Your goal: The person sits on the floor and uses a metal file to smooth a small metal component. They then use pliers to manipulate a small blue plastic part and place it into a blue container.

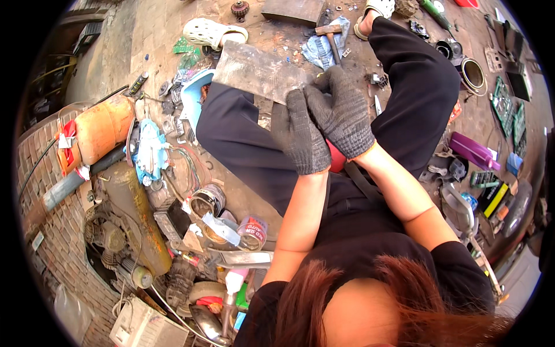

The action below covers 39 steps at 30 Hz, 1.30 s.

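Both my hands wear dark grey knitted gloves and sit close together above my lap. A flat, scuffed grey metal plate (254, 68) reaches out from them, over my left knee. My left hand (303, 136) is closed at the plate's near right corner, one finger along its face; its outer fingers are blurred. My right hand (341, 113) curls over the right end, its fingertips partly hidden. Just beyond that hand, a hammer (330, 40) with a rusty head lies on a crumpled blue cloth (319, 52). Something red (335, 156) shows below my wrists.
A dark metal block (292, 10) lies at the far side. To the left are a light-blue basin (193, 95), an orange gas cylinder (104, 130), open tins (207, 200) and scrap. Green circuit boards (503, 107) and a purple bottle-shaped thing (471, 150) lie right.
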Available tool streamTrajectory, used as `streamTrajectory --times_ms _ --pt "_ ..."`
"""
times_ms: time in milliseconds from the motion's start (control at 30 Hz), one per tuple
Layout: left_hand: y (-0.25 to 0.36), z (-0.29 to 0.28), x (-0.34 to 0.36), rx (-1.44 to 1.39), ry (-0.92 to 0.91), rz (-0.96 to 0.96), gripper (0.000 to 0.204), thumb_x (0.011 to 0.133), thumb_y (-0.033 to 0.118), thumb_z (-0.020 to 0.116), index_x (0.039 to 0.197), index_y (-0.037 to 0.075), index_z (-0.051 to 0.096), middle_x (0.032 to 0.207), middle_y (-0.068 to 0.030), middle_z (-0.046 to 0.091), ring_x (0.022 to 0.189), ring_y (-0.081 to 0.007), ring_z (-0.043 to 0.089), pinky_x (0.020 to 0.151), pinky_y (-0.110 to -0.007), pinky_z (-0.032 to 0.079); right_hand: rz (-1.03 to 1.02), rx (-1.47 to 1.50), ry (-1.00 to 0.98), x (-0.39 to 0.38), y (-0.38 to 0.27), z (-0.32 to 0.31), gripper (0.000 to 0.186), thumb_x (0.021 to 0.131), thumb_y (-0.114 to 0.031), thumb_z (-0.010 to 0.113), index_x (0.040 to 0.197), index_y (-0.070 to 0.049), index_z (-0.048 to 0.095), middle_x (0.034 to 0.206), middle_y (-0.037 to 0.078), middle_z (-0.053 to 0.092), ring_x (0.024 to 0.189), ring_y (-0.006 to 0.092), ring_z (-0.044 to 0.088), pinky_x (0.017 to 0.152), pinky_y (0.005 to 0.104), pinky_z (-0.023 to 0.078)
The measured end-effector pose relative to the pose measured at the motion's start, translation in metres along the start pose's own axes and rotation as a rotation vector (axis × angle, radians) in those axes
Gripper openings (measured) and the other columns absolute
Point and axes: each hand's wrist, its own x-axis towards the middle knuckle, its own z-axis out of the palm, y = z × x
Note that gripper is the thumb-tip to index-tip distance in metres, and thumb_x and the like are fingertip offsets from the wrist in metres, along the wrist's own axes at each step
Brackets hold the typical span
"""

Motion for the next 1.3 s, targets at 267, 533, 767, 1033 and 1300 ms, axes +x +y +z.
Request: streamTrajectory --times_ms 267,533,767,1033,1300 --pt "0.002 -0.002 -0.002 -0.101 0.008 -0.126 0.018 0.093 0.012 0.055 0.099 -0.004 0.058 0.092 -0.0055 0.061 0.084 -0.0113 0.056 0.074 -0.027 0.047 0.022 -0.029 -0.052 0.010 -0.004 -0.005 0.023 0.083 -0.022 0.065 0.090 -0.002 0.055 0.076 0.016 0.064 0.070 0.0324 0.064 0.065 0.0399 0.050" --pt "-0.001 -0.003 0.000 -0.057 0.035 -0.018 0.023 0.095 0.016 0.051 0.099 -0.006 0.058 0.092 -0.0089 0.061 0.080 -0.0141 0.058 0.070 -0.028 0.049 0.040 0.015 -0.060 0.013 -0.001 -0.002 0.020 0.081 -0.016 0.066 0.088 -0.001 0.055 0.074 0.015 0.060 0.071 0.0265 0.062 0.067 0.0361 0.048" --pt "0.000 -0.003 0.000 -0.012 0.066 -0.014 0.020 0.093 0.015 0.052 0.092 -0.004 0.057 0.085 -0.0070 0.059 0.074 -0.0137 0.058 0.064 -0.029 0.049 0.070 -0.019 -0.109 -0.002 0.001 0.002 0.021 0.081 -0.017 0.066 0.088 -0.001 0.055 0.075 0.016 0.060 0.072 0.0274 0.063 0.067 0.0360 0.048" --pt "0.003 0.010 0.000 -0.145 0.102 -0.027 0.022 0.094 0.016 0.052 0.092 -0.006 0.055 0.087 -0.0104 0.060 0.073 -0.0168 0.059 0.063 -0.031 0.051 0.020 0.001 -0.016 0.009 -0.006 -0.004 0.022 0.081 -0.017 0.067 0.086 -0.001 0.054 0.075 0.015 0.060 0.069 0.0265 0.062 0.066 0.0355 0.048" --pt "-0.001 0.005 0.000 -0.133 0.054 -0.061 0.022 0.094 0.012 0.050 0.106 -0.006 0.056 0.097 -0.0085 0.061 0.084 -0.0145 0.058 0.073 -0.028 0.049 0.085 0.049 -0.017 0.012 -0.008 -0.003 0.019 0.081 -0.015 0.067 0.085 -0.001 0.055 0.074 0.015 0.061 0.069 0.0260 0.062 0.067 0.0347 0.049"
